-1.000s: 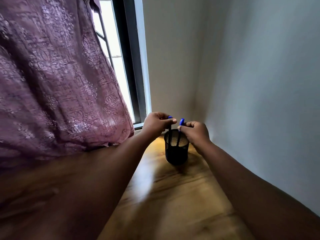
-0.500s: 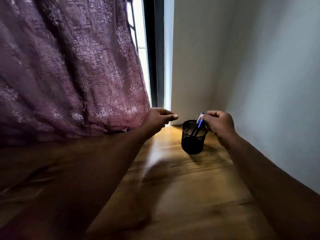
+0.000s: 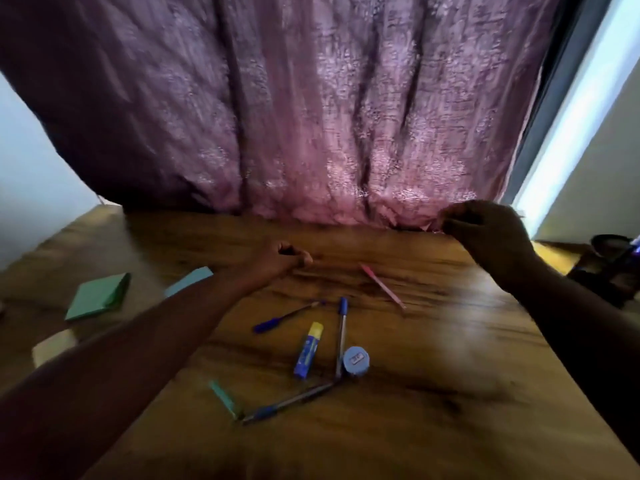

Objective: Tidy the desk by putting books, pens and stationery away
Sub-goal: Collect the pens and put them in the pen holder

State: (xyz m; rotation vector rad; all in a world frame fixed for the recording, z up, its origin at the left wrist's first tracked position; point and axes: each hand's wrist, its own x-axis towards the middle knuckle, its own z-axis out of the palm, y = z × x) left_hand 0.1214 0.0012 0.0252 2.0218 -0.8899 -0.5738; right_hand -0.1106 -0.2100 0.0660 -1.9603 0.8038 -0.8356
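Observation:
Loose stationery lies on the wooden desk [image 3: 433, 393]: a pink pen [image 3: 382, 285], a short blue pen [image 3: 289, 317], a clear pen with a blue cap [image 3: 342, 336], another blue pen [image 3: 287, 403], a blue-and-yellow glue stick [image 3: 308, 349], a round blue sharpener [image 3: 356, 361] and a teal eraser [image 3: 224, 398]. My left hand [image 3: 280, 258] hovers beyond the pens with fingers curled and nothing in it. My right hand [image 3: 485, 233] is raised at the back right, curled and empty, in front of the curtain hem. The black mesh pen holder [image 3: 611, 261] stands blurred at the far right edge.
A green notepad [image 3: 97, 297], a light blue pad [image 3: 188, 280] and a cream pad [image 3: 53, 348] lie on the left. A purple curtain [image 3: 311, 116] hangs along the desk's back edge. A window frame [image 3: 561, 109] and white wall are at the right.
The view has swung left from the pen holder to the middle of the desk. My right hand has let go of the blue pen in the holder, and both hands have drawn away from it.

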